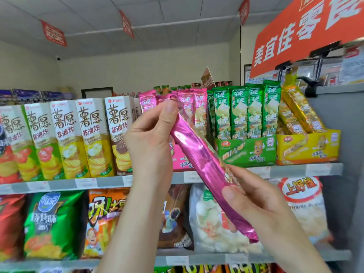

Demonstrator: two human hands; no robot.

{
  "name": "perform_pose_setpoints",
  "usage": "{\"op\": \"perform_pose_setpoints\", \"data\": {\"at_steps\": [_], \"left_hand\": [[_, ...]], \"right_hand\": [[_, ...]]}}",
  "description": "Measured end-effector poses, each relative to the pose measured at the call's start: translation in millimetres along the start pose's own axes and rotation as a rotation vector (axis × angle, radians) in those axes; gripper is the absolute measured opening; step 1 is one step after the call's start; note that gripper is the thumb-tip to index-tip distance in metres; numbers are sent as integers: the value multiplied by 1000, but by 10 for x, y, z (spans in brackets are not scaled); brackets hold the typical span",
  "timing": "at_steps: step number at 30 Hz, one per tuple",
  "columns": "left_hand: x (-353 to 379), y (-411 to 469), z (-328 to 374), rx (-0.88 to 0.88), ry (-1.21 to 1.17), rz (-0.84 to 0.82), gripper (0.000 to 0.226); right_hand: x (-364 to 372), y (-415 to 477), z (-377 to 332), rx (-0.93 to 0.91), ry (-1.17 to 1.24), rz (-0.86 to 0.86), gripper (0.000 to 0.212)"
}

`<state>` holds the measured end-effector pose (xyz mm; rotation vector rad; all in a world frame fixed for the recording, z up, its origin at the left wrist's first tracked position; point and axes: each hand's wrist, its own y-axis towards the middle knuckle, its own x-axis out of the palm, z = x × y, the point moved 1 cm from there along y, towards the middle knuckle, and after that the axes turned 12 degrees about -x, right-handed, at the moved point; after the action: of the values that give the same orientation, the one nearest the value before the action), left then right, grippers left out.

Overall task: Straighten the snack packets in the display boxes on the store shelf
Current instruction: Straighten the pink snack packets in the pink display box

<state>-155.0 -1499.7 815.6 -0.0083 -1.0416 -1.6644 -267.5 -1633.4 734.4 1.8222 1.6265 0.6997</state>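
I hold one long pink snack packet (pixel 204 166) slantwise in front of the shelf, its plain back towards me. My left hand (pixel 151 138) pinches its upper end; my right hand (pixel 256 205) grips its lower part. Behind it, the pink display box (pixel 180 160) holds more pink packets (pixel 189 107) standing upright. To the right stand a green display box (pixel 248 152) with upright green packets (pixel 240 113) and a yellow display box (pixel 307 148) whose yellow packets (pixel 299 113) lean to the left.
Tall chip cartons (pixel 67 138) fill the same shelf (pixel 285 171) to the left. Large snack bags (pixel 53 225) line the shelf below. A grey wall panel (pixel 342 134) closes the right side, under an orange sign (pixel 307 30).
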Motion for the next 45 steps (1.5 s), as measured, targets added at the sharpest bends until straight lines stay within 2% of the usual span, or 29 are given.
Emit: {"op": "perform_pose_setpoints", "data": {"at_steps": [4,8,12,19,22,26,30,32,34,36,40,43,45], "left_hand": [[20,-321,-116,-175,20,-19,53],[15,-575,-187,-291,11,-82,42],[-29,-687,-190,-372,-20,-112,45],[-238,-749,-301,-422,38,-85,76],[-367,-662,-318,-444,-6,-101,72],[-564,-480,-365,-403,42,-106,39],[-669,-278,-404,-328,19,-31,49],[-709,-172,-437,-318,-16,-11,38],[-723,-92,-465,-344,-48,-11,36],[-714,-45,-489,-395,-103,-54,37],[-683,-80,-571,-478,-107,-195,26],[-666,-174,-638,-537,-65,-297,19],[-659,-181,-652,-522,-37,-284,11]], "right_hand": [[-3,-211,-38,41,52,26,35],[12,-366,-55,111,53,44,38],[44,-449,-41,137,-6,52,40],[253,-348,93,74,-96,7,30],[343,-259,211,45,-136,0,26],[480,-120,369,-5,-279,39,31],[564,-60,555,14,-392,90,48],[632,-39,631,-7,-432,110,50],[698,-17,702,-67,-456,175,49],[759,6,761,-129,-474,261,46],[844,96,811,-242,-412,395,37],[836,176,826,-271,-380,443,33],[808,194,842,-258,-404,422,33]]}}
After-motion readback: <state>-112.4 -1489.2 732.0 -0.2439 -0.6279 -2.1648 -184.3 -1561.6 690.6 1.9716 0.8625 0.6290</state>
